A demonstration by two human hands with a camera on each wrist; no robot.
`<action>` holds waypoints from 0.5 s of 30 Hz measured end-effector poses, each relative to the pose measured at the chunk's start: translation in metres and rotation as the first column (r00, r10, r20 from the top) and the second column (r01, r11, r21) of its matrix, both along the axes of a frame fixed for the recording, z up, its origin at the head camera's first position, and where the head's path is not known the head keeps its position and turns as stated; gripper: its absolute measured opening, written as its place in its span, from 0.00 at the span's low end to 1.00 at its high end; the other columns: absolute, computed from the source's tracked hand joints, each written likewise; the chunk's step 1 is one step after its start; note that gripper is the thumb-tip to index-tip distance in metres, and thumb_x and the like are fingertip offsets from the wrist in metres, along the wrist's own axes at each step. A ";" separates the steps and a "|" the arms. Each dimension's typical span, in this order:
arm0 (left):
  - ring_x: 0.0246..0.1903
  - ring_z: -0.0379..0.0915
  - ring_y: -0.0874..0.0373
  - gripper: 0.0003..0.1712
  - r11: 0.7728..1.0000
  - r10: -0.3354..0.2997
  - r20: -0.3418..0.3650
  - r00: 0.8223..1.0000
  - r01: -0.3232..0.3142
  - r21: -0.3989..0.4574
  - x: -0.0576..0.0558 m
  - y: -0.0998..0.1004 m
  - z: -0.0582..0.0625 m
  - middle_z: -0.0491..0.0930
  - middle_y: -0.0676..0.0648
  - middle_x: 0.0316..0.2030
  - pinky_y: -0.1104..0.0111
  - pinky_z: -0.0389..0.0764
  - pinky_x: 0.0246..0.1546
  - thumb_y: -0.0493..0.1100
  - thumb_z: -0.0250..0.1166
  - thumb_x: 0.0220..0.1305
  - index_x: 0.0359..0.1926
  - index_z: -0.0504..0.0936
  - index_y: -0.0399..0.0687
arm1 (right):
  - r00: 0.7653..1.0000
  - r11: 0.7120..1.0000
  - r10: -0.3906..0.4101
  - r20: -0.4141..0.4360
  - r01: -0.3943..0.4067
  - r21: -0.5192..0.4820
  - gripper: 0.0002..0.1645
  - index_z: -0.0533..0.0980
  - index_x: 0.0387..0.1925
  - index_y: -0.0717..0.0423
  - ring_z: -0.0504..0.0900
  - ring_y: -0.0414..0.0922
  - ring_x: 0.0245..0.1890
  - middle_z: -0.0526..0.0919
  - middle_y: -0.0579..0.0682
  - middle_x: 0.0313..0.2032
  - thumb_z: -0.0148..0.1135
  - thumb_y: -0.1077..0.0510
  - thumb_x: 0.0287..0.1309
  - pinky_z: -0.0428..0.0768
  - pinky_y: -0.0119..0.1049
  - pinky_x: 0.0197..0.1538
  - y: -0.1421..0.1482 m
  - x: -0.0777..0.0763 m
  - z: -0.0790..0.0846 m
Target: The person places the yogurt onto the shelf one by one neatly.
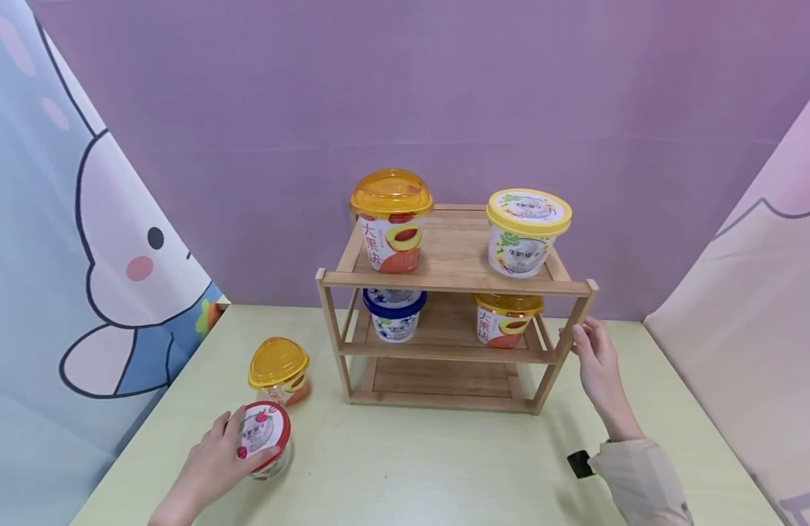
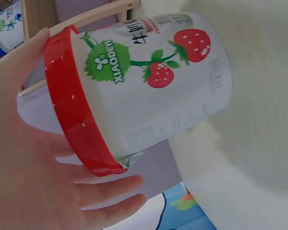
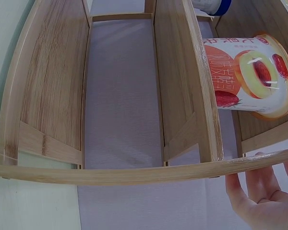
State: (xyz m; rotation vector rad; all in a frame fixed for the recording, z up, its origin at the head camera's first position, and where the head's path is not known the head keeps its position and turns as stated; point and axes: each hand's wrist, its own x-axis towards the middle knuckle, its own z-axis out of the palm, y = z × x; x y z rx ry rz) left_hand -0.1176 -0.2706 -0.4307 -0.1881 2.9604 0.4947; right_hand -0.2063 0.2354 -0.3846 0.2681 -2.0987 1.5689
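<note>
My left hand grips a white tub with a red lid at the lid's rim, thumb on one side and fingers on the other. Strawberries and a green leaf badge are printed on the tub in the left wrist view. Right behind it on the table sits an orange-lidded fruit cup. My right hand holds the right front post of a wooden shelf rack. In the right wrist view, the fingers of that hand meet the post and some pass behind it.
On the rack's top stand a domed orange-lidded cup and a yellow-lidded tub. The middle shelf bears a blue-lidded tub and another orange-lidded cup. Purple cloth hangs behind the table.
</note>
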 end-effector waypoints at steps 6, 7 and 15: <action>0.46 0.61 0.34 0.63 0.999 0.012 0.022 1.000 -0.013 0.050 -0.001 0.002 0.000 0.56 0.23 0.53 0.45 0.72 0.39 0.74 0.58 0.39 0.60 0.54 0.26 | 1.000 1.000 0.003 -0.008 -0.003 -0.008 0.11 0.64 0.46 0.60 0.74 0.30 0.38 0.74 0.40 0.36 0.39 0.59 0.66 0.71 0.18 0.41 0.000 -0.001 -0.001; 0.46 0.60 0.33 0.62 0.998 0.007 0.023 1.000 -0.009 0.062 -0.001 0.003 0.000 0.55 0.23 0.53 0.45 0.71 0.39 0.74 0.59 0.39 0.60 0.53 0.26 | 1.000 1.000 0.004 -0.010 -0.004 -0.010 0.11 0.64 0.46 0.59 0.74 0.30 0.38 0.74 0.40 0.35 0.39 0.59 0.66 0.71 0.18 0.41 0.000 -0.001 -0.001; 0.50 0.56 0.32 0.57 0.987 -0.062 0.015 0.998 0.060 0.149 -0.003 0.001 -0.003 0.49 0.24 0.57 0.44 0.70 0.41 0.64 0.64 0.44 0.61 0.52 0.28 | 1.000 1.000 0.013 -0.020 -0.013 -0.018 0.09 0.65 0.45 0.53 0.74 0.30 0.38 0.74 0.38 0.35 0.39 0.59 0.66 0.72 0.18 0.41 0.001 -0.002 -0.002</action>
